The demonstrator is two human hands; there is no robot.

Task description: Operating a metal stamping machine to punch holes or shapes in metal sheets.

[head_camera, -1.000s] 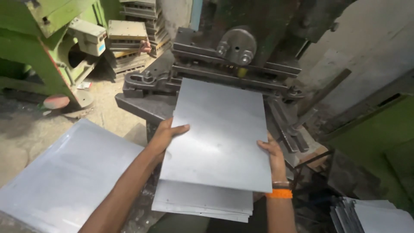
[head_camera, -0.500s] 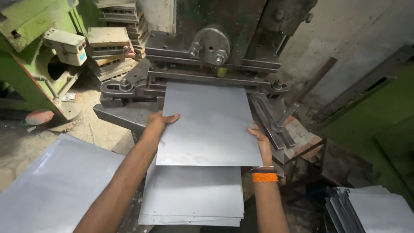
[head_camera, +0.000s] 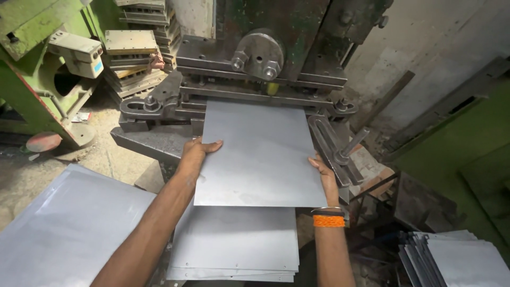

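Overhead, the press [head_camera: 265, 58] filled the top of the view, dark and greasy, with a round bolted boss at its front and clamp arms to either side. Below it, a large sheet pile [head_camera: 69, 228] lay at the lower left, and a smaller stack [head_camera: 234, 244] of punched sheets sat directly under the arms. Between press and stack, the sheet [head_camera: 260, 154] lay nearly flat, its long axis running away from the person, its far short edge pointing into the slot under the boss and its near edge overhanging the stack. A second stack of cut sheets [head_camera: 462, 260] stood at the lower right. The left hand [head_camera: 195, 154] gripped the sheet's left edge, thumb on top, fingers curled under it. The right hand [head_camera: 325, 178], above an orange band [head_camera: 328, 220], clasped the right edge, fingers closed on it.
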